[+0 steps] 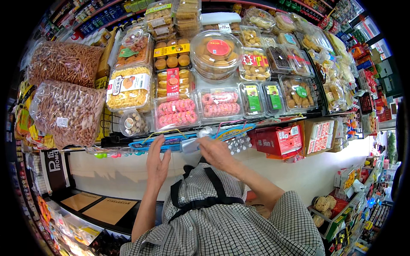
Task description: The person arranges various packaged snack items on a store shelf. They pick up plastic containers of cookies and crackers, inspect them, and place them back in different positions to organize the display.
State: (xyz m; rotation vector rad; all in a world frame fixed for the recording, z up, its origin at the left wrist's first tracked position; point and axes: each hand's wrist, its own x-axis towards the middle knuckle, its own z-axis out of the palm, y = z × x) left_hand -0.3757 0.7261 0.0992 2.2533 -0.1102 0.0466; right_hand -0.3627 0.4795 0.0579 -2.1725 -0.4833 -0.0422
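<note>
My left hand (158,161) is raised with its fingers apart, its fingertips close to a blue-edged hanging package (174,140) at the front of the display rack. It holds nothing. My right hand (216,153) is curled and slightly blurred, its fingertips at the edge of a small whitish card (190,145). Whether it grips the card is hidden. Behind the right hand, a second blue package (235,132) hangs aslant. Just above the packages, clear boxes of pink ring-shaped sweets (176,112) and a round tub of dark pieces (133,123) line the rack's front.
Large bags of brown snack sticks (65,112) lie at the left. Stacked round tubs (216,52) stand mid-rack. Below the rack's right side are a red carton (282,140) and an open cardboard box (320,136). A low counter (109,209) stands behind me at the left.
</note>
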